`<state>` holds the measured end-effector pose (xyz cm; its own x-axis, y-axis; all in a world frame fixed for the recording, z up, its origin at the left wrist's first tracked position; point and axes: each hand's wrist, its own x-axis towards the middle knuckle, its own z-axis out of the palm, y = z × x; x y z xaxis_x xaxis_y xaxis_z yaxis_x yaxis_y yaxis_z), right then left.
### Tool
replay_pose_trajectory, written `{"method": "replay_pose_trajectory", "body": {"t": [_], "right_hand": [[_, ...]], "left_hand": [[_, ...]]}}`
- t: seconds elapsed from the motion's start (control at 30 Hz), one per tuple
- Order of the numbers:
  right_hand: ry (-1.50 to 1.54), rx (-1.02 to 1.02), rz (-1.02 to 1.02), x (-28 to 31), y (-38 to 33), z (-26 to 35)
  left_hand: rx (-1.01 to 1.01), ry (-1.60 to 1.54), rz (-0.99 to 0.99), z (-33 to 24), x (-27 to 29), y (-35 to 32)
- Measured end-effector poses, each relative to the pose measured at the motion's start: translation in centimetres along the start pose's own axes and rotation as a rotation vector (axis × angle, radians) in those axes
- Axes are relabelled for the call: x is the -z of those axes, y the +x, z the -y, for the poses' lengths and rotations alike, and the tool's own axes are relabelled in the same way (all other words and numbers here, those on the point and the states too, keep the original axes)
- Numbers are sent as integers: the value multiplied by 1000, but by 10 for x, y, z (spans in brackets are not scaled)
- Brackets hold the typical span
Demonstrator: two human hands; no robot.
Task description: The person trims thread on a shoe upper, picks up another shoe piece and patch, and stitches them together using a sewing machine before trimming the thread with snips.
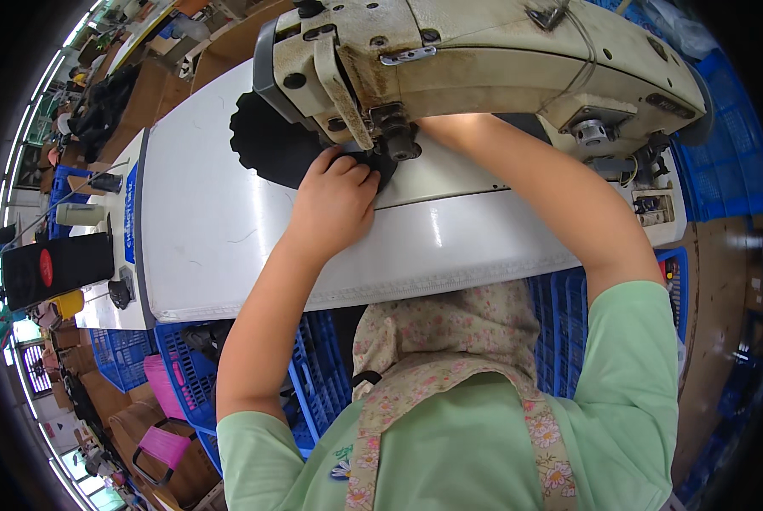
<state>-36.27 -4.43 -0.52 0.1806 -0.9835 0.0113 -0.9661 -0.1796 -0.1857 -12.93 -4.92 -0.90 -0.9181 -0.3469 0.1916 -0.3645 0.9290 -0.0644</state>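
A black fabric piece (272, 146) with a rounded, wavy edge lies on the white sewing table, partly under the head of a beige sewing machine (500, 81). With curled fingers, my left hand (334, 200) presses on its near edge, just left of the presser foot area (396, 136). My right forearm reaches in from the right beneath the machine's arm. Only the wrist end of my right hand (454, 128) shows; its fingers are hidden behind the machine head, so what they touch cannot be seen.
The white tabletop (219, 230) has a ruler strip along its front edge. Blue plastic crates (317, 362) stand below it, and another blue crate (726, 145) is at the right. A black box-like device (57, 271) sits left of the table, with a pink stool (164, 445) lower down.
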Motion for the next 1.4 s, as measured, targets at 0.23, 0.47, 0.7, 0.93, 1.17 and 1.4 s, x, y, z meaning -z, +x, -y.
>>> {"method": "replay_pose_trajectory", "body": {"t": [0.23,0.47,0.7,0.93,1.17,1.4], "right_hand": [[-257,-2,70,-22,3,1],[-866,171,328,-47,-37,59],[-794,106,97,-58,-62,71],[-691,-33,207,-57,-50,74],[-658,-39,268,-51,-46,74],[-721,-31,215,-56,-49,71]], "left_hand": [[113,113,161,-21,7,9],[148,355,124,-17,-8,-9],[145,410,-37,-19,-26,-16],[138,345,-42,-10,-30,-7],[119,301,-112,-7,-32,-5],[137,307,-93,-7,-33,-4]]}}
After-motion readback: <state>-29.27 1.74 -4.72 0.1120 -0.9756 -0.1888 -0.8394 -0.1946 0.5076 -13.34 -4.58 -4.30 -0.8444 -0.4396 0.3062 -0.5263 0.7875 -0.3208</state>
